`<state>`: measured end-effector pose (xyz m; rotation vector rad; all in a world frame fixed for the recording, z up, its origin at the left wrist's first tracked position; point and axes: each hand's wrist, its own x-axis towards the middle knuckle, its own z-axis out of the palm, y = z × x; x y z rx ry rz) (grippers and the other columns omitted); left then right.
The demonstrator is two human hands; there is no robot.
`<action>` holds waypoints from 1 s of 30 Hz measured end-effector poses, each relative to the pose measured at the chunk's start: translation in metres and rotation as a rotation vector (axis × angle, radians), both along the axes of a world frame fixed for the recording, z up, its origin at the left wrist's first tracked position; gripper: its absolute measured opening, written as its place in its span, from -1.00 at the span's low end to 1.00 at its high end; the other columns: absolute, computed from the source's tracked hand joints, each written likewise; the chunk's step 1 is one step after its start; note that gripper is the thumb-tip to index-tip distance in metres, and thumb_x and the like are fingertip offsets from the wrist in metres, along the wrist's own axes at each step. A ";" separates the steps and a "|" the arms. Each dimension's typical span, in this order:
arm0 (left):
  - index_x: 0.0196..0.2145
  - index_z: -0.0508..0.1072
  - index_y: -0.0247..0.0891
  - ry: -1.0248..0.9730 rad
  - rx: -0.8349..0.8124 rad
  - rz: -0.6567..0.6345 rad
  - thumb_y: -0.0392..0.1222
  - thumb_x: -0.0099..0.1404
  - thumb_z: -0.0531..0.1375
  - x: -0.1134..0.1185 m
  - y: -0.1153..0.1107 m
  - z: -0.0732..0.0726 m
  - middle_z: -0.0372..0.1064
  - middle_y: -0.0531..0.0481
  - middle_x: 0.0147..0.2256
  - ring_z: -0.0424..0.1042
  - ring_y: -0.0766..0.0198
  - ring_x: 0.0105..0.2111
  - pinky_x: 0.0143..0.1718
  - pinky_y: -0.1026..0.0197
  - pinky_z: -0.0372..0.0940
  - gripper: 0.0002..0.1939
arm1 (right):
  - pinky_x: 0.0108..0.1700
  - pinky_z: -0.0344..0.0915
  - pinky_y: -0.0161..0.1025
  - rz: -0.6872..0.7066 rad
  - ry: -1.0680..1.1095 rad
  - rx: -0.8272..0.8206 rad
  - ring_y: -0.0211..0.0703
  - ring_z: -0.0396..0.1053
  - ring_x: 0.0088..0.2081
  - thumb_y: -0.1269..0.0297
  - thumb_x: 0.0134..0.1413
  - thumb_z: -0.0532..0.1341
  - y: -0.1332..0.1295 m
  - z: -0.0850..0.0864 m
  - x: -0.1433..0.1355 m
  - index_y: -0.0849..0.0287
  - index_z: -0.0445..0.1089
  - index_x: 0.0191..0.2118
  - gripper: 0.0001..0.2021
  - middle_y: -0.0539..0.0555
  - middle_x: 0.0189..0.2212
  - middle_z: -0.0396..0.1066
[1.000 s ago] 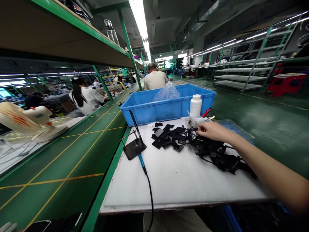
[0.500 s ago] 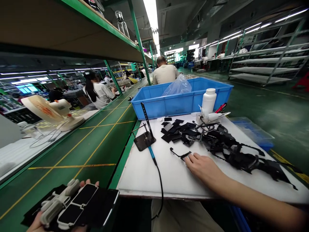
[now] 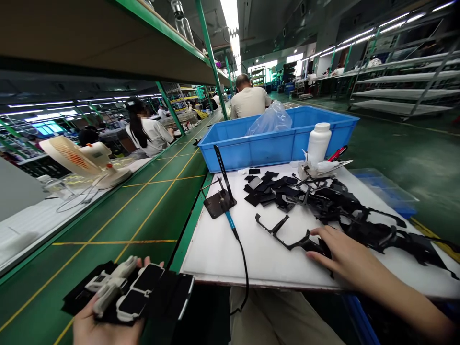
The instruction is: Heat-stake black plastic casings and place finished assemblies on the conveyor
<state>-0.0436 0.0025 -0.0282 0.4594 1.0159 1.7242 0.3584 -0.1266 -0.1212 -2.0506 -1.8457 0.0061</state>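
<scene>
My left hand [image 3: 108, 326] holds a black panel assembly with light-grey plastic parts [image 3: 120, 287] at the lower left, over the green belt surface. Its fingers show behind the assembly and the palm is beneath. On the white table, my right hand [image 3: 341, 251] grips the right end of a thin, branched black plastic frame [image 3: 283, 242], thumb on one side and fingers on the other. A heap of similar black plastic frames [image 3: 359, 218] lies just beyond this hand. Flat black pieces [image 3: 266, 189] are scattered further back.
A blue-handled soldering iron [image 3: 230, 221] rests in a dark stand [image 3: 217, 203], its cable hanging over the table's front edge. Behind are a blue bin [image 3: 251, 148] and a white bottle [image 3: 318, 143]. A fan [image 3: 77, 158] stands across the belt [image 3: 143, 206]. Other people sit further off.
My right hand has moved right along the black frame, uncovering more of it. My left hand has shifted slightly right and up in view with the assembly.
</scene>
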 end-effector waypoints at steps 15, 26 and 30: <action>0.05 0.39 -0.37 -0.449 -0.010 -0.403 -0.10 0.27 0.00 0.091 -0.016 -0.002 0.42 -0.29 -0.02 0.43 0.01 -0.03 0.09 -0.12 0.23 -0.53 | -0.54 0.11 -0.37 0.347 0.532 0.340 -0.30 0.18 -0.58 0.20 0.33 -0.01 0.029 0.087 -0.090 0.09 0.09 -0.38 -0.78 -0.11 -0.58 0.14; -0.27 0.56 -0.32 -0.466 0.085 -0.472 -0.11 0.14 0.13 0.094 -0.036 -0.001 0.54 -0.11 -0.30 0.51 0.02 -0.21 0.00 0.01 0.30 -0.69 | -0.53 0.09 -0.37 0.542 0.671 0.394 -0.31 0.14 -0.59 0.33 0.32 -0.01 0.036 0.064 -0.132 0.09 0.09 -0.35 -0.84 -0.12 -0.58 0.10; -0.51 0.53 -0.28 -0.463 -0.003 -0.325 -0.23 0.12 0.13 0.097 -0.038 0.006 0.52 0.00 -0.50 0.51 0.19 -0.46 -0.04 0.13 0.33 -0.81 | -0.52 0.12 -0.36 0.560 0.640 0.410 -0.30 0.18 -0.58 0.36 0.31 -0.02 0.036 0.062 -0.134 0.10 0.12 -0.31 -0.88 -0.10 -0.55 0.14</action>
